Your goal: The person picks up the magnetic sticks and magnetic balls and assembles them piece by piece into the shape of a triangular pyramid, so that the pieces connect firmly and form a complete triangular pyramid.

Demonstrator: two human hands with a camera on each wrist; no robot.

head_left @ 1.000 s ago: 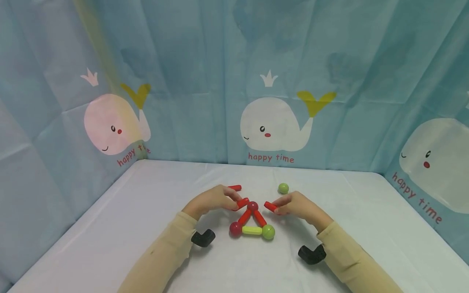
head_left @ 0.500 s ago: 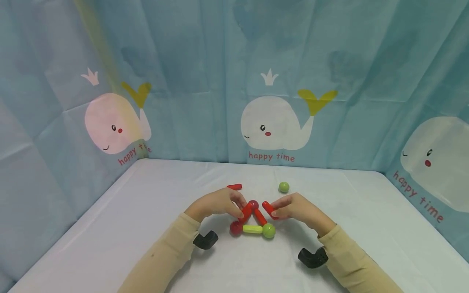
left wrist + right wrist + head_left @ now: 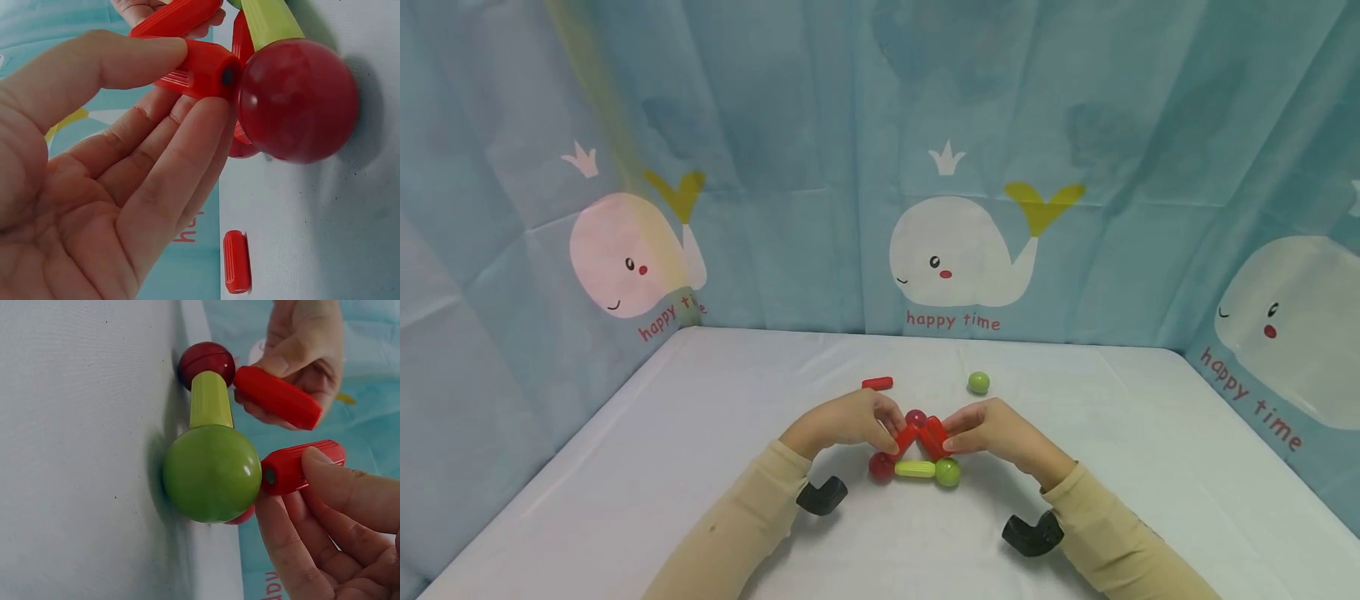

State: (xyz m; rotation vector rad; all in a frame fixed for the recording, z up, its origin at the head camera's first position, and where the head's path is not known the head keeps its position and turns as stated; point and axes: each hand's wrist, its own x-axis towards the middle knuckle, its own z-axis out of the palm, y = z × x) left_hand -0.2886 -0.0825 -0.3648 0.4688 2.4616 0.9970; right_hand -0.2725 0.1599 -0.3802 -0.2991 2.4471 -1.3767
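A flat triangle of balls and rods lies between my hands: a dark red ball (image 3: 300,100) at near left, a green ball (image 3: 212,475) at near right and a second red ball (image 3: 915,418) at the far corner. A yellow-green rod (image 3: 914,469) joins the near pair; red rods form the other sides, mostly hidden. My left hand (image 3: 850,419) pinches a loose red rod (image 3: 200,69), its end at the dark red ball. Between thumb and fingers, my right hand (image 3: 1003,433) holds another red rod (image 3: 300,465) with its end at the green ball. Both held rods slant upward.
On the white table (image 3: 662,450), a spare red rod (image 3: 877,383) lies beyond my left hand. Behind my right hand sits a loose green ball (image 3: 978,382). A blue whale-print curtain (image 3: 805,250) hangs behind the table. Black curved pieces (image 3: 822,496) show by both wrists.
My left hand has lowered its rod toward the near-left red ball. The right hand has moved inward and brought its rod to the green ball.
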